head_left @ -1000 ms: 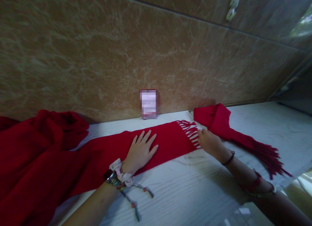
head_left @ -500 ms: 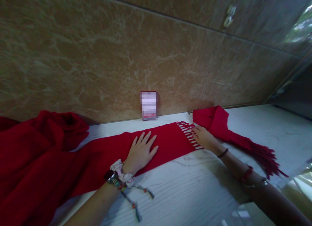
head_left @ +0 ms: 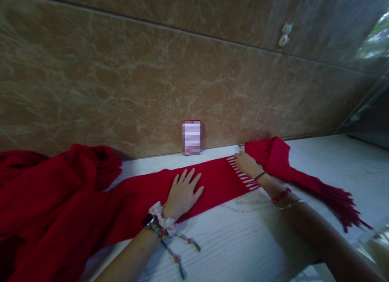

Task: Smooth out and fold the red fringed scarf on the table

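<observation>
One: Two hands are lying on the scarf (head_left: pixel 212 178), which is stretching flat across the table (head_left: pixel 243 241) in front of the wall (head_left: pixel 152 71). Where is each sitting?

Two: The left hand (head_left: pixel 184 193) is pressing down mid-length, palm flat, fingers spread, gripping nothing. The right hand (head_left: pixel 247 165) is resting at the fringe (head_left: pixel 244 177), by the far corner. I am not managing to tell whether its fingers are pinching the threads or only touching them.

One: And around it?

Two: A heap (head_left: pixel 60 193) of red cloth is piling up at the left, where the scarf's other end is disappearing. A second scarf (head_left: pixel 273 156), bunched, is lying just beyond the right hand, its tassels (head_left: pixel 337 203) trailing right. A small card (head_left: pixel 192 137) is leaning on the wall behind.

One: How is it likely handling?

Two: Softly, I am guessing: light, limp, a little clingy on the tabletop, so it is probably wrinkling and dragging rather than sliding. The woven corners by the fringe are looking like the safest hold, since loose threads are liable to tangle or pull.
</observation>
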`<state>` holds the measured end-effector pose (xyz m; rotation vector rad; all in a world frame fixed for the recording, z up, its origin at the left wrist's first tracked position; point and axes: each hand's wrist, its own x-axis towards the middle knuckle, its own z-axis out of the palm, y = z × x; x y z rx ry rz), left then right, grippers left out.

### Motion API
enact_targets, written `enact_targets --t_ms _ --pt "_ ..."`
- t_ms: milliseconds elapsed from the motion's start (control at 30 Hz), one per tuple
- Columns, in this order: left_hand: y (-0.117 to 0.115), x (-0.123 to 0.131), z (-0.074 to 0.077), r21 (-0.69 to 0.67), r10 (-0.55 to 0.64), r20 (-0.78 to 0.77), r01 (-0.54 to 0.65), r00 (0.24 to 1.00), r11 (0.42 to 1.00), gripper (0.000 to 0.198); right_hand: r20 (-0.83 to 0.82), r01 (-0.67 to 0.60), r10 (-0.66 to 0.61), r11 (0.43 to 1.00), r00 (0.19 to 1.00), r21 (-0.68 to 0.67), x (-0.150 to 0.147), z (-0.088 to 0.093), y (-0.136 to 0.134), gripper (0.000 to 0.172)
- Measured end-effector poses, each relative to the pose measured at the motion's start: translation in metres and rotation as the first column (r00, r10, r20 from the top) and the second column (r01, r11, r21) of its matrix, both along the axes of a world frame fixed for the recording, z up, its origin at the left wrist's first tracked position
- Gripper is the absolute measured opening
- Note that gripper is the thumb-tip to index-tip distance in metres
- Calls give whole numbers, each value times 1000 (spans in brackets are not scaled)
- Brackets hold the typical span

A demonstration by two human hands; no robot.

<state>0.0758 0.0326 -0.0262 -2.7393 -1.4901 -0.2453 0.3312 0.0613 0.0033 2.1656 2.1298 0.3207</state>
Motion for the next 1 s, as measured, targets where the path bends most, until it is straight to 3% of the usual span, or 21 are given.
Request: enact_targets --t_ms 100,300,433,533,600,700,833,900,1000 --pt "1 0 0 -7 -7 6 7 1000 1000 48 14 52 -53 996 998 71 3 3 4 33" --pt "0 -1 1 -5 -5 -5 5 1000 1000 48 -44 -171 173 985 984 38 -23 -2 15 28" --pt "-1 0 2 -4 -3 -18 3 1000 1000 48 -41 -57 60 997 997 58 -9 -11 15 26" --pt "-1 0 2 -12 -3 -17 3 1000 1000 48 -44 15 -10 992 999 123 5 -5 14 26" --pt "0 0 2 -16 -4 -10 4 1000 1000 48 -64 -4 18 977 998 213 4 2 12 27" --pt "-1 -1 2 -15 -4 -1 4 1000 1000 48 -125 -149 195 940 973 308 -14 2 9 30" --pt "-4 1 3 -7 34 18 -34 999 999 49 -215 -479 523 848 825 227 -35 -19 2 39" --pt "-5 1 5 -19 106 22 -106 994 994 48 -215 -552 575 818 789 160 -36 -30 -1 41" --pt "-5 -5 9 -59 205 8 -205 979 977 49 -196 -564 578 816 792 127 -31 -38 -2 43"
